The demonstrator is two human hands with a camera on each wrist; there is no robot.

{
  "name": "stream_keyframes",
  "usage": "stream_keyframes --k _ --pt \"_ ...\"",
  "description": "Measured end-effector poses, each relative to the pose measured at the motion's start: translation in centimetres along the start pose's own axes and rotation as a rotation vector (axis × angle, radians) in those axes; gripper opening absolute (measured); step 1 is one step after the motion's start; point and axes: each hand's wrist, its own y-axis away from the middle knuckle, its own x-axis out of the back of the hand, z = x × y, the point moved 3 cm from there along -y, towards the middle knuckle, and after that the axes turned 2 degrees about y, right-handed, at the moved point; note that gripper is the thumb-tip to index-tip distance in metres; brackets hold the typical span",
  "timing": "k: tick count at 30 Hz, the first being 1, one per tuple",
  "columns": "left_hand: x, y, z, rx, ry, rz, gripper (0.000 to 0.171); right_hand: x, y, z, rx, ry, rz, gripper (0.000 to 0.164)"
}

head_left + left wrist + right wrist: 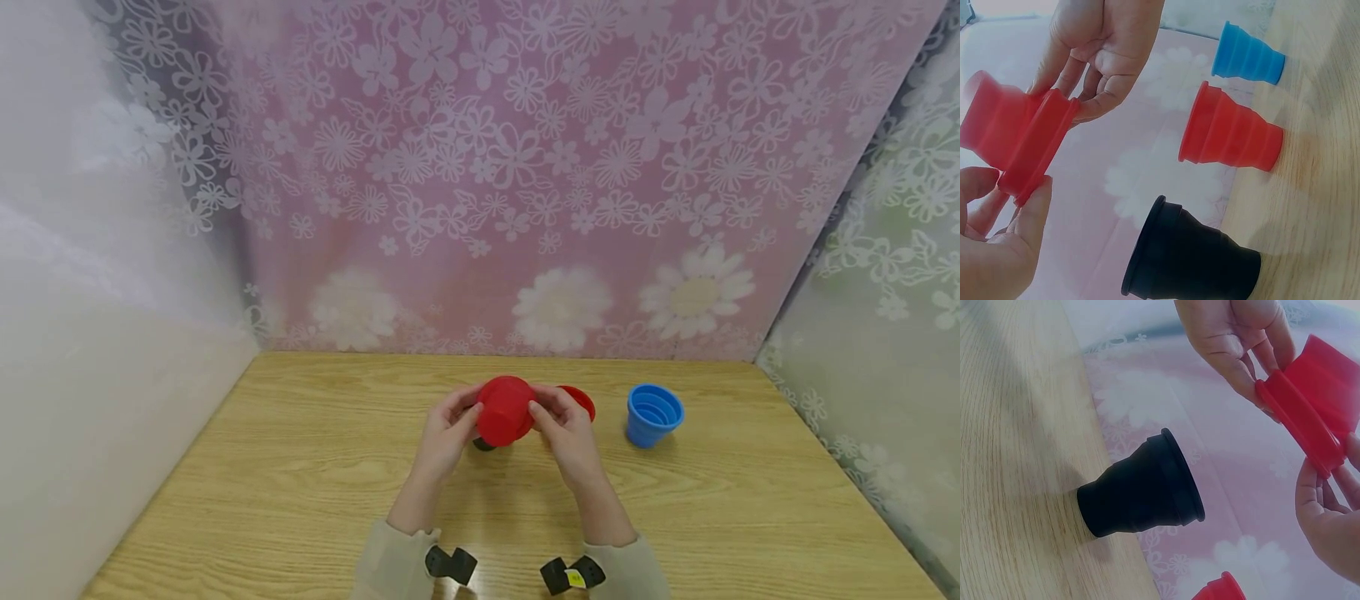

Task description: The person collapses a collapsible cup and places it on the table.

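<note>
Between both hands is a red collapsible cup (504, 412), raised above the table and partly folded, its narrow end tilted toward me. My left hand (438, 442) pinches its wide rim band at the left, thumb on the near side and fingers behind. The right hand (576, 442) grips the same band from the right. Below and beyond stands a black collapsible cup (1144, 484), mostly hidden by the held cup in the head view. Behind the right hand a second red cup (1232, 128) stands upright and unfolded.
A blue collapsible cup (654, 415) stands upright right of the second red cup. All the standing cups are on a wood-grain table (315, 467). A pink flowered sheet (465, 208) hangs along the table's back edge, with pale sheets at both sides.
</note>
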Motion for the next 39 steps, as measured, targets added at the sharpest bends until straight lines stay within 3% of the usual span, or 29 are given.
stream_keyframes --k 10,19,31,39 --pt "-0.02 0.07 -0.02 0.051 -0.009 0.072 0.020 -0.09 0.23 -0.08 -0.041 0.058 -0.016 0.028" --pt "-0.17 0.12 0.34 0.085 0.001 0.076 0.009 -0.26 0.28 -0.11 -0.024 0.050 -0.054 0.031" --pt "-0.06 0.20 -0.17 0.035 -0.065 0.038 0.031 -0.38 0.33 -0.06 -0.016 -0.036 -0.070 0.030" --pt "-0.13 0.22 -0.05 -0.006 -0.078 0.002 0.036 -0.45 0.34 -0.03 -0.027 -0.071 -0.089 0.030"
